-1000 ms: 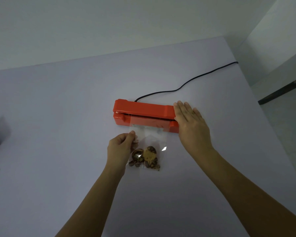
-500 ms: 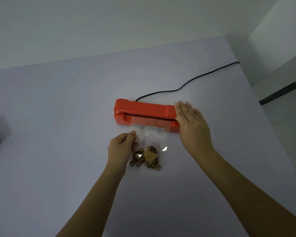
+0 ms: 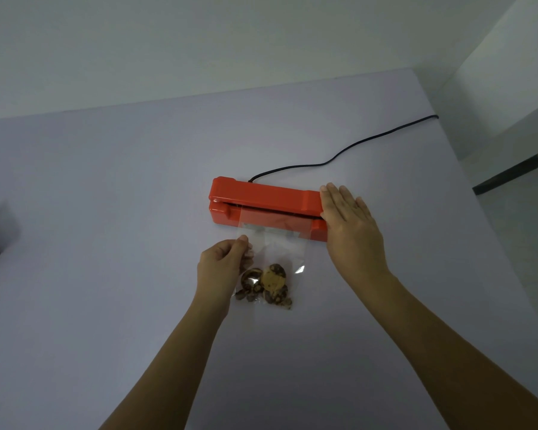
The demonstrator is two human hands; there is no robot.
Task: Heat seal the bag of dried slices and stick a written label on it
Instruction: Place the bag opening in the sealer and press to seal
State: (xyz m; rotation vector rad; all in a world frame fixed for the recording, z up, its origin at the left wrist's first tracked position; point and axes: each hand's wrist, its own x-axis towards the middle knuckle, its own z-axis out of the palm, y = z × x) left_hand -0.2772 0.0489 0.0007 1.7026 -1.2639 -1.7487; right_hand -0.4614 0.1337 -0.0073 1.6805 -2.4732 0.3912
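Now our flat right hand (image 3: pixel 348 231) presses the sealer (image 3: pixel 261 197) onto the bag (image 3: pixel 274 243); our left hand (image 3: pixel 222 262) pinches its edge; sealing seems underway; labelling is left.

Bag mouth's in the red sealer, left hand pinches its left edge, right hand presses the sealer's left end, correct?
No: the head view shows the right hand flat on the right end of the red heat sealer, not the left. The left hand does pinch the bag.
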